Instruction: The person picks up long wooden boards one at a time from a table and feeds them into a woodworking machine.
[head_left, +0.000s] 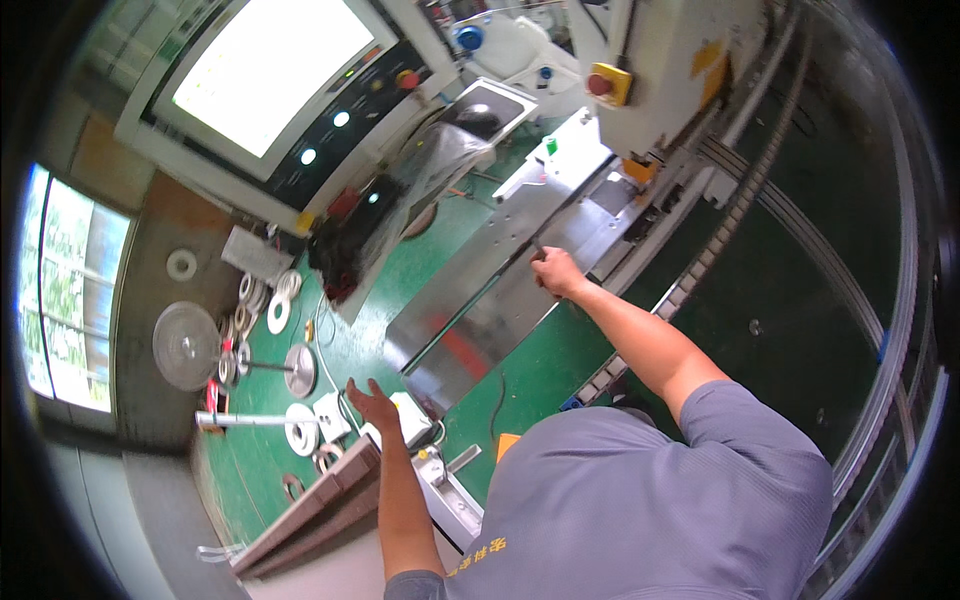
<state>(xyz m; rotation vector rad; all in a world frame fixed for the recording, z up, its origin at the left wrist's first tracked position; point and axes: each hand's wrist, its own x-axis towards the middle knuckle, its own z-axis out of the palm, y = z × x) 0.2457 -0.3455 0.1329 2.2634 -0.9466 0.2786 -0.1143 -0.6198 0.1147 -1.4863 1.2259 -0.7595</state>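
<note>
My right hand is closed in a fist over a long shiny metal plate with a narrow slot along its length. A small dark tip pokes out above the fingers; the rest of what they hold is hidden. Lower left, my left hand is raised with fingers apart and holds nothing. It is nearest to a white box-like unit beside the plate's near end.
A control cabinet with a bright screen stands at upper left. A red stop button sits on the machine column. Several white rolls and a reel stand are at left. A cable chain runs along the right.
</note>
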